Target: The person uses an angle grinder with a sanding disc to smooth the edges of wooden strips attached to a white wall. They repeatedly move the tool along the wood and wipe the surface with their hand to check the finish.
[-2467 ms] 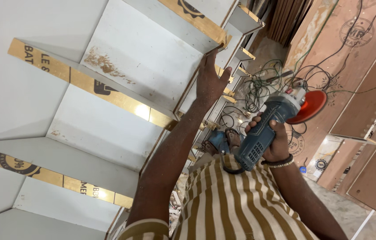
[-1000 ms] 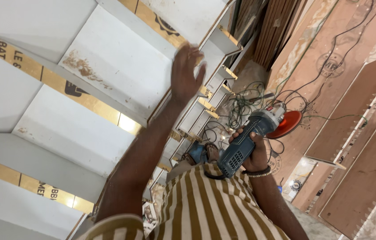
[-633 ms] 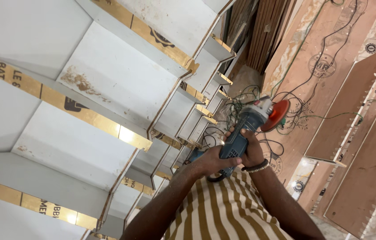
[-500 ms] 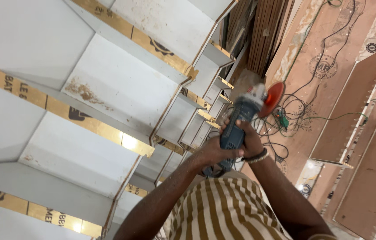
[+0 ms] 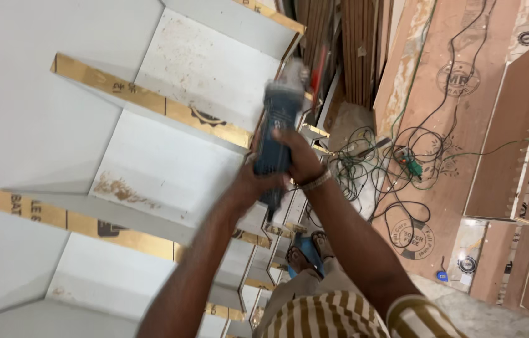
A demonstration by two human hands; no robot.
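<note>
Near the middle of the frame, a little above centre, both hands close around a blue angle grinder (image 5: 279,128); the tool points up and away toward the top of the picture, its head blurred, with a sliver of red-orange disc showing at the upper right of the head; the left hand (image 5: 253,183) wraps the lower part of the barrel, fingers curled tight round it; the right hand (image 5: 300,159), a pale band at its wrist, is clenched over the body just beside the left, so the two nearly touch; neither hand shows any slack

The grinder looks like a dense, rigid tool, front-heavy by my judgement, with a hard plastic casing that could turn slippery under dust; the sensible hold is the one seen here, two fists on the barrel, well back from the disc and guard; the disc itself is the fragile and dangerous part

To the left, filling the left half of the frame, stands a white shelving unit (image 5: 170,156) with gold tape strips (image 5: 152,103) along its panel edges, the grinder's head close to one edge; at centre right a tangle of cables (image 5: 389,169) lies on brown plywood sheets (image 5: 464,112); blue sandals (image 5: 305,253) show below the hands, striped clothing at the bottom edge
</note>
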